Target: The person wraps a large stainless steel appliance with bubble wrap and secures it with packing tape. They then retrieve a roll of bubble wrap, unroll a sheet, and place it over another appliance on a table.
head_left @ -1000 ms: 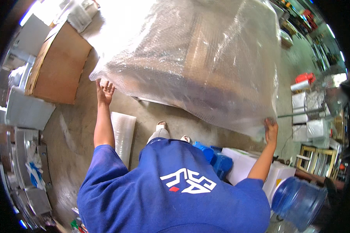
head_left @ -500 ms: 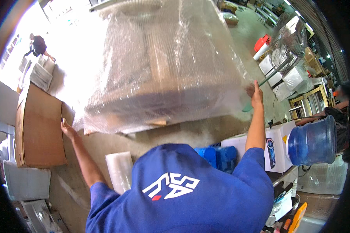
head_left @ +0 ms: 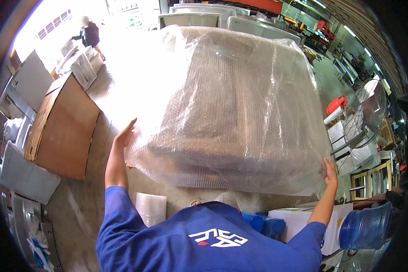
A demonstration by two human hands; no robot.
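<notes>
A wide sheet of clear bubble wrap (head_left: 258, 104) lies draped over a large, boxy item in front of me. Brownish and dark parts show dimly through it, but I cannot make out its kind. My left hand (head_left: 125, 133) is at the sheet's near left edge, its fingers closed on the wrap and one finger pointing up. At the near right corner, my right hand (head_left: 331, 174) grips the other side of the edge. Both arms are spread wide, and the wrap hangs down between them over the item's near side.
A roll of bubble wrap (head_left: 150, 208) stands near my left arm. Left of it is a big brown cardboard box (head_left: 65, 129). A standing fan (head_left: 365, 113), a blue water bottle (head_left: 366, 226) and a red gas cylinder (head_left: 336, 105) are on the right. Another person (head_left: 90, 34) stands far left.
The view has tilted up, so the wrapped item's far end and metal pieces behind it now show. Both hands appear lower relative to the wrap, with its near edge stretched between them.
</notes>
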